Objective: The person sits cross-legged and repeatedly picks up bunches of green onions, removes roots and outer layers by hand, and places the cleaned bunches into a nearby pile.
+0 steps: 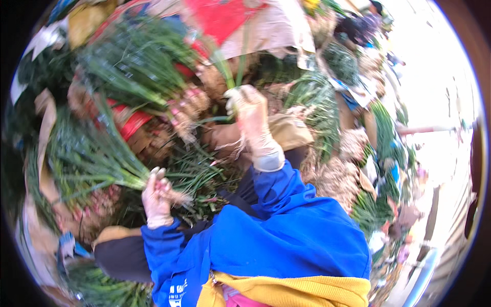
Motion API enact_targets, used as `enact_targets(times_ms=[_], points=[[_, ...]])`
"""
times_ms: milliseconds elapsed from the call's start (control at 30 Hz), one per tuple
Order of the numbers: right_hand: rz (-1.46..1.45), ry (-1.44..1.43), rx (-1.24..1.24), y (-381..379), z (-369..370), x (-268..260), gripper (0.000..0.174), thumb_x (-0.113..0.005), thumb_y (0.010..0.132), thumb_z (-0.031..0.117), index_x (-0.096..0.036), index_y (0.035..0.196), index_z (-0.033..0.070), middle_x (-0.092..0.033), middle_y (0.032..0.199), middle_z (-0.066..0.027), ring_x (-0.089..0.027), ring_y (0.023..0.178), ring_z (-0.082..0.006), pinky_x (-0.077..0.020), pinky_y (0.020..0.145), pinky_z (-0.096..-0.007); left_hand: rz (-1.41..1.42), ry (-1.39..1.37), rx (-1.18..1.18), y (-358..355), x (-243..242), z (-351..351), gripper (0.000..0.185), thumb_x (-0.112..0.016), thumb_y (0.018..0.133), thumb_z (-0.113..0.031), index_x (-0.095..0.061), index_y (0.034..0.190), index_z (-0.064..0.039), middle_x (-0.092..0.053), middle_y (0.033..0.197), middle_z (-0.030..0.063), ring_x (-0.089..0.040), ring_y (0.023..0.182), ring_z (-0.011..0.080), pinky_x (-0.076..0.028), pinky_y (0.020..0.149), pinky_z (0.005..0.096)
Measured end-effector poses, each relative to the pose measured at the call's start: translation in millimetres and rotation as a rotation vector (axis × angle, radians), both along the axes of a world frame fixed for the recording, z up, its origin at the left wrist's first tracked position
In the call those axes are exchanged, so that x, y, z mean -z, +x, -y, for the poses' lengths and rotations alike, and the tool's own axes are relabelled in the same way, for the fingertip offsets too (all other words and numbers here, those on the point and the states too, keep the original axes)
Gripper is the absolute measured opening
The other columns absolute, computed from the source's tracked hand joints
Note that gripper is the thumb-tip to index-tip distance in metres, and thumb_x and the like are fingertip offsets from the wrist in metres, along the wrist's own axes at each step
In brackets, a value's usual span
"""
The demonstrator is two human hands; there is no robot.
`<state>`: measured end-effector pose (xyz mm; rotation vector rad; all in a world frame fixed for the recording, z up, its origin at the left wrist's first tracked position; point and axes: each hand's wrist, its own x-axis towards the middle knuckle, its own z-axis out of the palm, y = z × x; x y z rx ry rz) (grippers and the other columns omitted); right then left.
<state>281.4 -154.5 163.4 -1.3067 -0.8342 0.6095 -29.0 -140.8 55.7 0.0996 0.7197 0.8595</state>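
Note:
My left hand, in a pale thin glove, is closed around the lower stems of a bunch of green onions; the leaves fan out to the upper left and the roots stick out at the right. Higher up, my right hand, gloved too, grips a green onion stalk whose leaves point upward, its lower end blurred. Between my hands and beyond them rests a large heap of green onions with pinkish bulbs and brown roots. Loose green leaves and trimmings lie below, between my hands.
A red and whitish sheet covers something at the top. More green onions and a pile with roots outward lie on the right. A tan strip runs along the left. A person in dark clothing is at the upper right.

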Motion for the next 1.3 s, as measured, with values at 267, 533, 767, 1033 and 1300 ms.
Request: enact_targets(times_ms=[267, 533, 767, 1033, 1300], points=[[0.936, -1.047, 0.725, 214.1, 88.0, -37.2, 0.040, -0.066, 0.080, 0.029, -0.062, 0.106, -0.001, -0.066, 0.096, -0.0225, -0.064, 0.086, -0.0327, -0.0506, 0.077, -0.0395, -0.004, -0.002, 0.044, 15.9, -24.3, 5.1, 0.032, -0.051, 0.096, -0.019, -0.055, 0.121, 0.001, -0.060, 0.110, 0.0176, -0.044, 0.061, 0.0069, -0.039, 0.049, 0.0177], [-0.225, -0.345, -0.568, -52.8, -11.2, 41.8, 0.059, -0.057, 0.088, 0.011, -0.032, 0.142, 0.005, -0.052, 0.132, -0.0134, -0.061, 0.074, -0.0122, -0.0464, 0.064, -0.0220, -0.107, 0.073, 0.075, 9.5, -58.6, 33.7, 0.036, -0.049, 0.096, -0.026, -0.055, 0.120, 0.001, -0.066, 0.098, 0.0125, -0.059, 0.068, 0.0141, -0.049, 0.059, 0.0275], [-0.477, -0.415, -1.329, -158.6, -26.8, 60.7, 0.053, -0.055, 0.089, 0.010, -0.040, 0.139, 0.004, -0.059, 0.109, -0.0015, -0.052, 0.076, -0.0049, -0.0460, 0.072, -0.0197, -0.049, 0.099, 0.129, -12.8, -74.7, 42.8, 0.036, -0.051, 0.095, -0.030, -0.058, 0.111, 0.002, -0.066, 0.088, 0.0098, -0.058, 0.064, 0.0123, -0.046, 0.055, 0.0259], [0.500, -0.428, -0.489, -140.0, -19.8, 72.3, 0.018, -0.053, 0.085, 0.013, -0.064, 0.094, 0.003, -0.066, 0.082, -0.0145, -0.065, 0.078, -0.0288, -0.0507, 0.073, -0.0337, -0.184, 0.103, 0.148, -17.3, -68.3, 48.0, 0.036, -0.052, 0.096, -0.024, -0.054, 0.124, -0.001, -0.067, 0.091, 0.0146, -0.061, 0.062, 0.0133, -0.050, 0.050, 0.0249], [0.336, -0.395, -0.900, -163.8, -19.7, 41.2, 0.028, -0.068, 0.083, 0.017, -0.060, 0.100, -0.005, -0.065, 0.088, -0.0137, -0.063, 0.083, -0.0178, -0.0490, 0.077, -0.0290, -0.459, 0.233, 0.166, -6.2, -51.1, 56.6, 0.026, -0.058, 0.093, -0.025, -0.060, 0.103, 0.000, -0.069, 0.084, 0.0140, -0.059, 0.054, 0.0125, -0.048, 0.047, 0.0234]])
